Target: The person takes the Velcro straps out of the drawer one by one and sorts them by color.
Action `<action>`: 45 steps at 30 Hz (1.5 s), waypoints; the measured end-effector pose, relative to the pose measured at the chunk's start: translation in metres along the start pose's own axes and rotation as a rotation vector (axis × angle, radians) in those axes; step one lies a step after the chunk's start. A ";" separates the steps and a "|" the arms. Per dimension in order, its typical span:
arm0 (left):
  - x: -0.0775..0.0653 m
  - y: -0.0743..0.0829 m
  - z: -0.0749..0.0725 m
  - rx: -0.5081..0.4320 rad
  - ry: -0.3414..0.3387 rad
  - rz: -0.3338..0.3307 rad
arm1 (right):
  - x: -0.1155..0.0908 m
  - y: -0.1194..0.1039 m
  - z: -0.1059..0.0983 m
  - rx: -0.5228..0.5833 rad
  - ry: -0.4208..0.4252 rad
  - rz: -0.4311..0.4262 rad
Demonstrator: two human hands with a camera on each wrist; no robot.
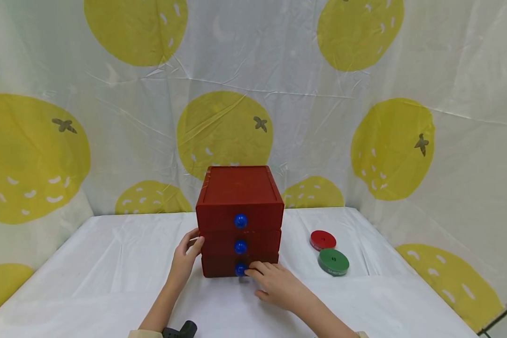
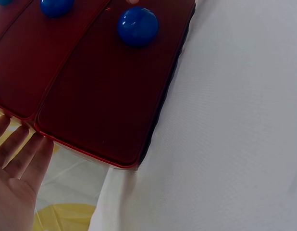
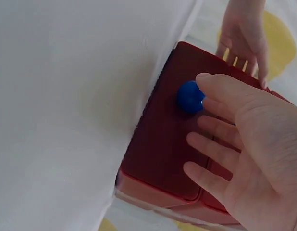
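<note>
Red box [image 1: 240,190] has 3 blue knobs [image 1: 241,221] down its front; long axis seems to run front-to-back. R hand [image 1: 280,287] is at box's lower front, R of ctr; btm knob [image 1: 240,269], low on box's front, sits just L of its fingertips. Fingers loosely spread, bit bent, thumb by knob; no clear grip, can't tell re contact. R hand's nearer that knob than L hand [image 1: 183,259], which lies along box's L side, fingers fairly straight, not wrapped round. Red roll [image 1: 318,239] & green roll [image 1: 333,265] lie R of box, green nearer box's front. Pale lettering on both rims, too small to read; none seen on box.
</note>
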State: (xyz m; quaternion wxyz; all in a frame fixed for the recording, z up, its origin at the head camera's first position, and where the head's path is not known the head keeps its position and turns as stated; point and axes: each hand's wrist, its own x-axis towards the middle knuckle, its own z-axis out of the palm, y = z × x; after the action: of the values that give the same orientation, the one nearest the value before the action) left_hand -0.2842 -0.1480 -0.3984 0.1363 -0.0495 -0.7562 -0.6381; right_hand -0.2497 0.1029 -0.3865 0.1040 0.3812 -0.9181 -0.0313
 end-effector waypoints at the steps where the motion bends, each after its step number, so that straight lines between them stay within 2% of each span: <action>1: 0.000 0.000 0.000 0.000 0.000 0.000 | 0.000 0.001 0.001 0.001 0.002 -0.005; 8: 0.002 0.000 -0.001 -0.004 0.001 0.010 | 0.001 0.004 0.004 0.011 0.003 -0.015; 18: 0.001 -0.001 0.000 0.020 0.006 -0.010 | 0.003 0.004 0.006 0.037 -0.018 0.001; 25: 0.001 -0.003 0.000 0.021 0.000 -0.007 | 0.010 0.000 0.007 0.055 -0.001 -0.041; 31: 0.001 -0.002 0.000 0.018 0.010 -0.014 | 0.016 -0.001 0.008 0.068 -0.005 -0.043; 41: 0.002 0.000 0.000 0.042 0.006 -0.004 | 0.023 0.000 0.007 0.139 0.000 -0.056; 45: 0.002 -0.001 0.000 0.030 0.000 -0.017 | 0.023 0.000 0.008 0.222 -0.022 -0.048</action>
State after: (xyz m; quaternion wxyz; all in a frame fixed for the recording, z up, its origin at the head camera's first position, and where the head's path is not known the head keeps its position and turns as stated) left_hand -0.2862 -0.1484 -0.3992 0.1317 -0.0408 -0.7661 -0.6278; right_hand -0.2670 0.0861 -0.3905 0.0503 0.4119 -0.9076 0.0639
